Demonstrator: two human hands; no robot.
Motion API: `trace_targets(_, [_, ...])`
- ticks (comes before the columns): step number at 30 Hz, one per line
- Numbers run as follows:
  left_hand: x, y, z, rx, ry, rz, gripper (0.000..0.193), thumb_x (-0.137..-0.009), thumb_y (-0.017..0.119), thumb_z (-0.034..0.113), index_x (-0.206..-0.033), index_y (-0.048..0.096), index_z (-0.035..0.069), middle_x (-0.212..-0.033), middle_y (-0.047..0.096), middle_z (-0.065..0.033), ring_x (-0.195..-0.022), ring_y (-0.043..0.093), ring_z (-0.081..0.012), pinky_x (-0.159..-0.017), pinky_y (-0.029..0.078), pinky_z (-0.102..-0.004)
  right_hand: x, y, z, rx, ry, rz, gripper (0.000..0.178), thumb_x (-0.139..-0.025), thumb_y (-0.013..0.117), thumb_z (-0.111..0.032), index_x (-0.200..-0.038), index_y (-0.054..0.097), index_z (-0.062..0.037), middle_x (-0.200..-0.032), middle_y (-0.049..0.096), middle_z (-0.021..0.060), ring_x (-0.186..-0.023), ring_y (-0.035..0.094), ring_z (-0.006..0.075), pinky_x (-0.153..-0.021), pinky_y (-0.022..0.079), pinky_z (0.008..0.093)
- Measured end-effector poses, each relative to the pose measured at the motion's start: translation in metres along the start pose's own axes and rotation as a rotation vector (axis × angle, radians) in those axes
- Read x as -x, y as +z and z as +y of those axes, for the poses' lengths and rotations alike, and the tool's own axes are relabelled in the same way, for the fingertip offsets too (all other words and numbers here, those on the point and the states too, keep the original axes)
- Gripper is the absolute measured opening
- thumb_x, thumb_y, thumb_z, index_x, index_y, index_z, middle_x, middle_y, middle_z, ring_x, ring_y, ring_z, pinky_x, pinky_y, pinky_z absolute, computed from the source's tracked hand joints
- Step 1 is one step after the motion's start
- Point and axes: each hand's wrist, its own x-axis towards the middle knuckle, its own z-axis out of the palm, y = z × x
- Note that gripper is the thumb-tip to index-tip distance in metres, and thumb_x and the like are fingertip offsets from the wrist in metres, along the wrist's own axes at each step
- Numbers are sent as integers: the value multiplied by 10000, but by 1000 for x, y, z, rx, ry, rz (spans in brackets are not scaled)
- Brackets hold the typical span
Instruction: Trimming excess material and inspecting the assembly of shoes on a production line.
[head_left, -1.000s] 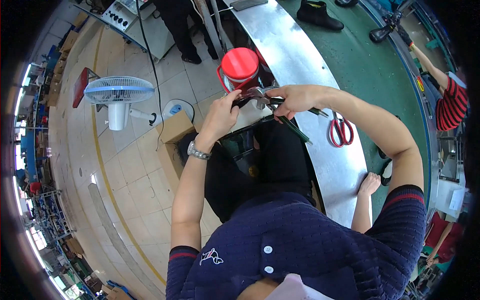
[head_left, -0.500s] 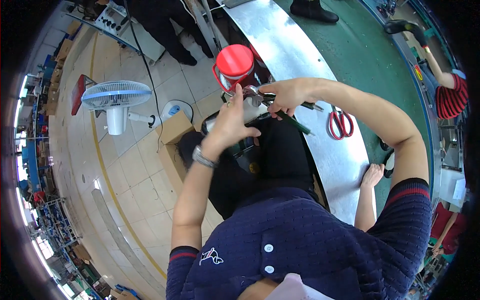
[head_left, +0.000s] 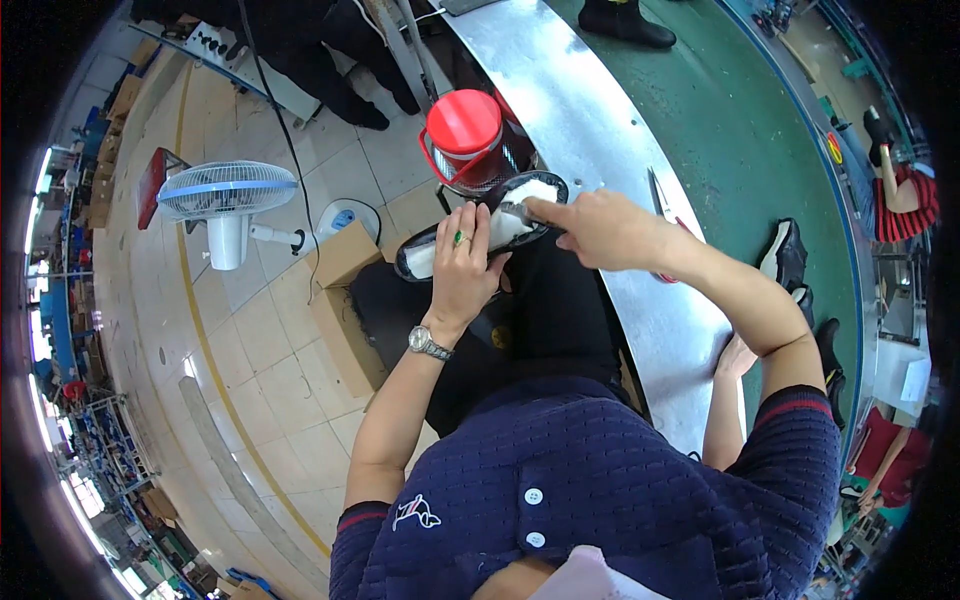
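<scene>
Across my lap lies a black shoe [head_left: 513,233] with its white bottom turned up. My left hand [head_left: 463,262] grips its middle, fingers laid over the white surface and thumb at the near edge. My right hand [head_left: 605,230] reaches in from the right, index finger stretched onto the white area near the shoe's right end and the other fingers curled below. I see no tool in it, though its palm side is hidden. Red-handled scissors [head_left: 657,188] lie on the bench, partly covered by my right forearm.
A metal bench [head_left: 590,110] curves along my right; another person's hand [head_left: 736,357] rests on its edge. A red-lidded jug [head_left: 465,122] stands beyond the shoe. To the left are an open cardboard box [head_left: 345,340] and a white fan [head_left: 228,200]. Black shoes [head_left: 785,255] sit on the green floor.
The green-handled pliers and the other green-handled tool have left my right hand and are out of sight. That hand now touches the shoe. My left hand has come down onto the shoe.
</scene>
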Motion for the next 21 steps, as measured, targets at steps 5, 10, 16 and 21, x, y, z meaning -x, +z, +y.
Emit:
trace_targets(5, [3,7,-6,-69,47,53,707,-726,738,221,-1303,455,-74,-1271,488,-252,-1203,455,-386,-1046,365,-462,-23,-2,-16,-456,139,455,592,-869,575,-136,-1413,342,-118,-807,636,275,-773,621,457,-698,476,538])
trace_targets(10, [1,6,-4,-96,18,81,688,-709,763,216,-1286,498,-50,-1281,531,-224,-1190,506,-371,-1026,392,-442,-32,15,-17,-279,95,278,605,-888,559,-172,-1429,298,-100,-826,634,278,-759,619,459,-701,471,532])
trace_targets(16, [-1,5,-3,-109,2,80,655,-721,751,223,-1258,520,-71,-1264,543,-232,-1176,517,-371,-1014,402,-434,-35,12,-10,-242,225,187,588,-891,568,-194,-1411,313,-90,-837,644,260,-731,619,452,-692,468,528])
trace_targets(21, [-1,6,-2,-114,-11,90,655,-736,740,215,-1265,501,-90,-1263,532,-249,-1175,503,-378,-1014,397,-439,-39,10,-12,-616,276,402,557,-894,551,-192,-1401,345,-86,-767,641,253,-762,618,461,-705,462,529])
